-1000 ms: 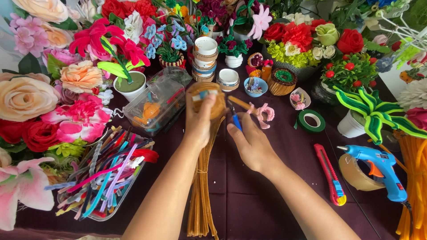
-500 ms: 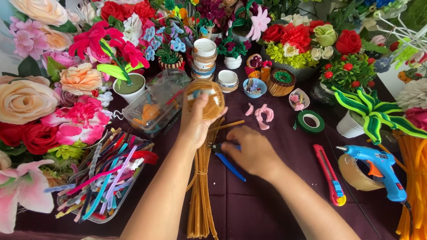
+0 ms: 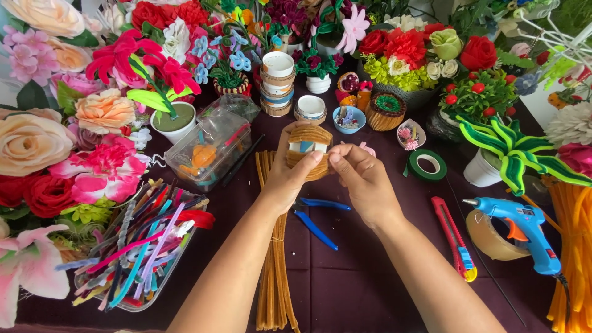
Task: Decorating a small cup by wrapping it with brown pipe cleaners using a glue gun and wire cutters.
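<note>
While the head camera looked down on a dark purple tabletop (image 3: 370,290), both hands met over its middle around a small round object wrapped in tan pipe cleaner (image 3: 310,148), which had a patch of white and blue showing on its face. The left hand (image 3: 288,179) grasped the object from below and from the left, with the thumb pressed across its front. The right hand (image 3: 364,182) pinched the object's right edge between thumb and fingertips. Just below the object, partly hidden by the hands, lay blue-handled pliers (image 3: 317,216). A bundle of tan pipe cleaners (image 3: 274,277) ran from under the object toward the near edge of the table. Left of the object stood a clear plastic box (image 3: 206,151), and further left and nearer the camera a clear tray of mixed coloured pipe cleaners (image 3: 139,253). Right of the object sat a roll of green tape (image 3: 427,165), then a red utility knife (image 3: 453,237), then a blue glue gun (image 3: 524,231) resting over a roll of clear tape (image 3: 490,237). Beyond the object stood a stack of tape rolls (image 3: 277,83) and small pots of handmade flowers (image 3: 407,52).
</note>
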